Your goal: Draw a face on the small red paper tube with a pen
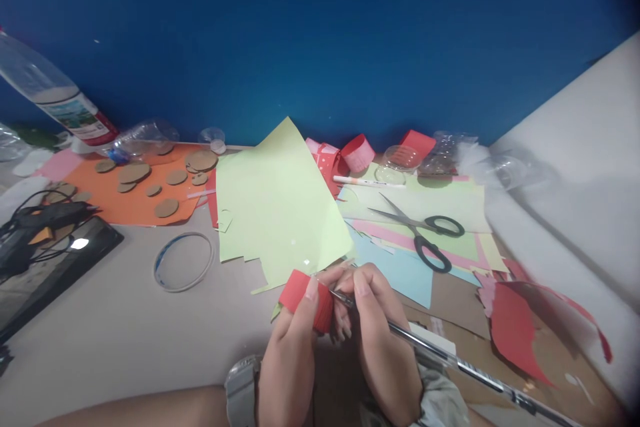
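My left hand (pixel 295 333) grips a folded or rolled strip of red paper (pixel 296 287), whose edge toward my right hand looks cut into a fringe. My right hand (pixel 383 333) pinches a long, thin pen (pixel 450 357) with a clear barrel close to its tip. That tip meets the red paper between my hands. Some fingers are hidden behind the paper and each other. Just beyond my hands lies a large pale green sheet (pixel 275 207). Black-handled scissors (pixel 415 223) rest on layered coloured papers to the right.
A tape roll (pixel 158 270) lies left of the green sheet. Cardboard discs (pixel 167 207) are spread on orange paper (pixel 115 203). A plastic bottle (pixel 75 110) leans far left above a black device (pixel 65 267). A white marker (pixel 370 182) and red scraps (pixel 515 327) lie right.
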Action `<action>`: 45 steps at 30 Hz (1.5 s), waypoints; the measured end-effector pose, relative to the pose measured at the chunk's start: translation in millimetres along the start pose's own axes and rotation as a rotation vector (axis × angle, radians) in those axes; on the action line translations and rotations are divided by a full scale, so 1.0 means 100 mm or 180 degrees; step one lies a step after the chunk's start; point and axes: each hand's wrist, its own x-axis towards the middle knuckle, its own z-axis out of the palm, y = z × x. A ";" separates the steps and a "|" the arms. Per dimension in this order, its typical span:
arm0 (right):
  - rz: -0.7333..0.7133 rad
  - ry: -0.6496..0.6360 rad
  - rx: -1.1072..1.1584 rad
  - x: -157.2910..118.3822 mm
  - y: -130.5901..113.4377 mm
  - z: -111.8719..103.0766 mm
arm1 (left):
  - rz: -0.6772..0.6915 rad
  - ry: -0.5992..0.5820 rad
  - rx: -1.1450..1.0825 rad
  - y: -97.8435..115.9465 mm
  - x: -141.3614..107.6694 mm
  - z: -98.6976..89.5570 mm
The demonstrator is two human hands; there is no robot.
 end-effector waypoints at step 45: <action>0.0013 -0.0023 0.0238 -0.03 0.15 -0.03 | -0.0142 -0.0164 -0.0161 -0.07 0.00 -0.02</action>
